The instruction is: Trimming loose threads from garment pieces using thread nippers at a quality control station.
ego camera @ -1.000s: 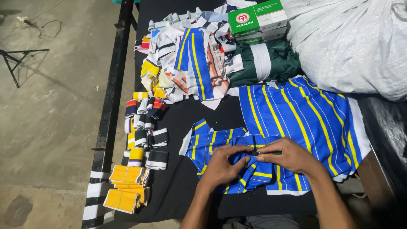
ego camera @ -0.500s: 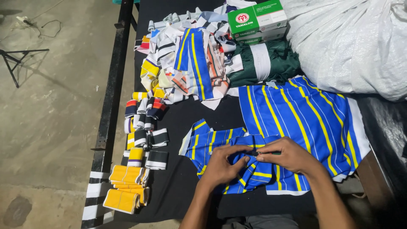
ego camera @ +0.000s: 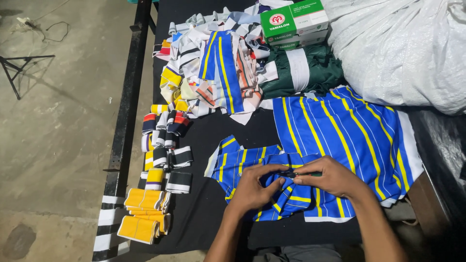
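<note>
Head view of a black-covered worktable (ego camera: 204,213). The left hand (ego camera: 252,189) and right hand (ego camera: 330,177) meet at the near centre of the table over a small blue piece with yellow stripes (ego camera: 272,194), which lies bunched just left of, and partly over, a larger panel of the same striped fabric (ego camera: 340,131). The left fingers are curled closed around a fold of the small piece; the right fingers are pinched nearly shut on its edge, together with a thin dark object that is too small to identify. At the far centre lies a heap of mixed striped offcuts (ego camera: 213,73), with folded dark green cloth (ego camera: 296,73) and green-and-white cartons (ego camera: 291,22) to its right and a white woven sack (ego camera: 398,48) at the far right. Folded rib bands (ego camera: 165,145) and yellow bands (ego camera: 143,213) run along the left edge of the table. Judged risks: the bunched fabric may slip from the pinch so that the stripes misalign, and the lower layer of the large panel could be caught up by mistake, because the two pieces overlap and share one pattern.
</note>
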